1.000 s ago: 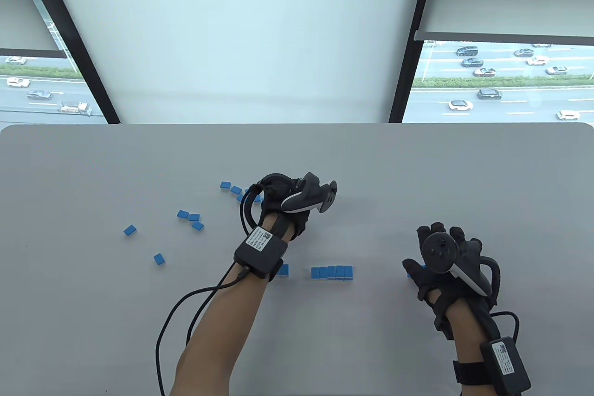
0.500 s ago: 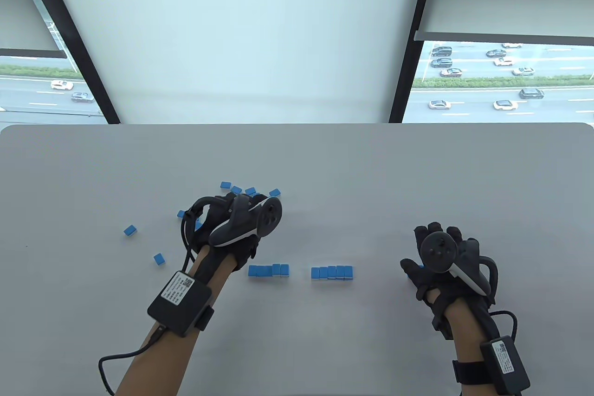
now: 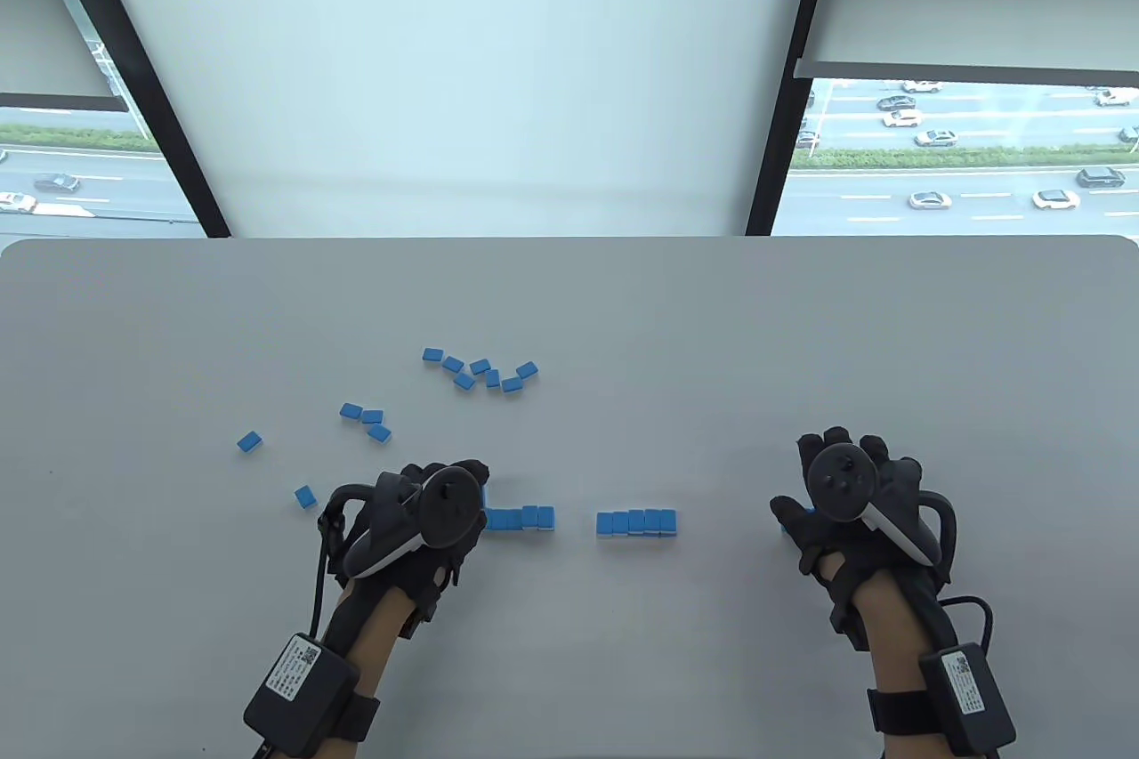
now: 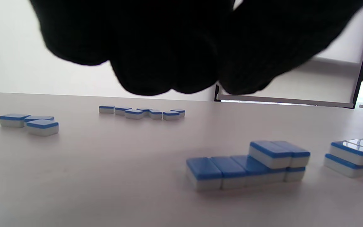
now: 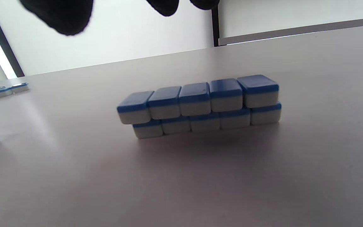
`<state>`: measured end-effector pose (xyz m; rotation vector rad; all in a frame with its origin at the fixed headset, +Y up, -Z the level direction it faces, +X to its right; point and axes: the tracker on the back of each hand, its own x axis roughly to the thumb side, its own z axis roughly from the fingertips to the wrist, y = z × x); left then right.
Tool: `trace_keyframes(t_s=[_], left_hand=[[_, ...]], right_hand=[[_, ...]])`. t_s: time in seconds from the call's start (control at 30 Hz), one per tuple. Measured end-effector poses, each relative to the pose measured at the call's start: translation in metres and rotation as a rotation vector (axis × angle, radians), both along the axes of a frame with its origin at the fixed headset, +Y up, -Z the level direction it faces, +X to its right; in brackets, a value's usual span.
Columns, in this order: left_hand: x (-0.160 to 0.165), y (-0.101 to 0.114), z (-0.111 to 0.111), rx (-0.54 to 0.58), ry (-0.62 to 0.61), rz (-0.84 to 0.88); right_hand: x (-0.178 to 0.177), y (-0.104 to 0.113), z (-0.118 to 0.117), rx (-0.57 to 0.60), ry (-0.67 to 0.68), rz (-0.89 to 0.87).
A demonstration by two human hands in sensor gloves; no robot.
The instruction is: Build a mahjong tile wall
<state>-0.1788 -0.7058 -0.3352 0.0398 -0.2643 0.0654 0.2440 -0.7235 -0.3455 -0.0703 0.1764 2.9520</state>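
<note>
On the table, a short tile row lies just right of the left hand, with two tiles stacked on its right end. Right of it, apart, stands a two-layer wall. Behind them, loose tiles lie scattered; the right hand rests far right.

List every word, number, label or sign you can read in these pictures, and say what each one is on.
No text can be read.
Label on the left wrist box: a printed code square and lines of print, too small to read.
Label on the right wrist box: the same, too small to read.
Mahjong tiles: only plain blue backs and white sides show; no faces or markings visible.
</note>
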Motion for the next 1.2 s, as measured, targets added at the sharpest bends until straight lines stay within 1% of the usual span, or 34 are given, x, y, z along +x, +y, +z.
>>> trace_keyframes(t_s=[0.17,0.6,0.8,1.2], left_hand=[[0.005,-0.011,-0.001,-0.052,-0.020,-0.014],[0.030,-0.032,-0.012,-0.048,-0.045,-0.150],[0.033,-0.036,-0.014,-0.059,-0.045,-0.160],[0.038,-0.036,-0.012,-0.059,-0.058,-0.162]], right_hand=[[0.000,-0.001,0.000,-0.008,-0.002,0.004],[-0.001,-0.001,0.000,-0.018,-0.004,0.019],[-0.002,-0.001,0.000,-0.016,-0.003,0.018],[-0.002,-0.002,0.000,-0.013,-0.001,0.019]])
